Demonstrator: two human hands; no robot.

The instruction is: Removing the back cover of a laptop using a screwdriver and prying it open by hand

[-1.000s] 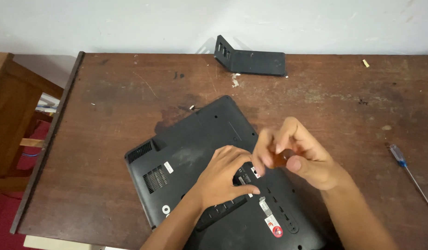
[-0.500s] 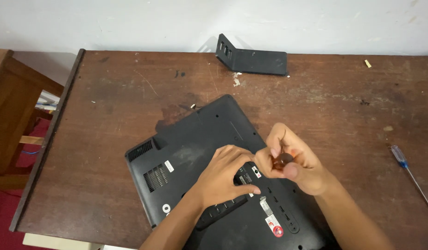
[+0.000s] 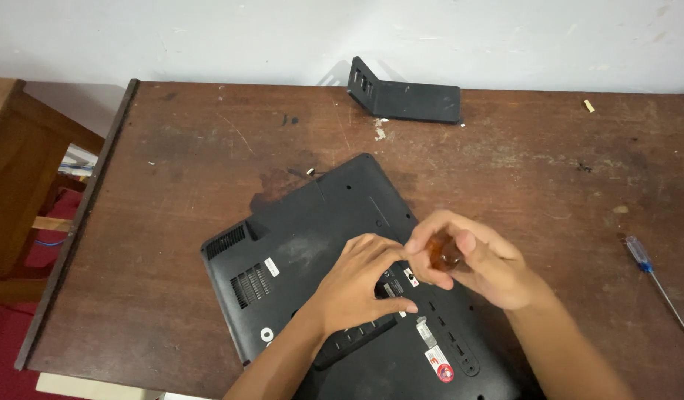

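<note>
Screwdriver (image 3: 446, 253) in closed right hand (image 3: 479, 265)

Even soft daylight, faint shadows, sharp focus.

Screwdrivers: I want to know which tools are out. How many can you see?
2. One with an amber handle is in the right hand over the upturned laptop. A blue-handled screwdriver lies at the table's right edge.

Both my forearms are bare right down to the wrists, with no sleeve showing on either one. My left hand (image 3: 357, 285) and my right hand (image 3: 483, 267) wear nothing: no gloves, rings, or watch.
</note>
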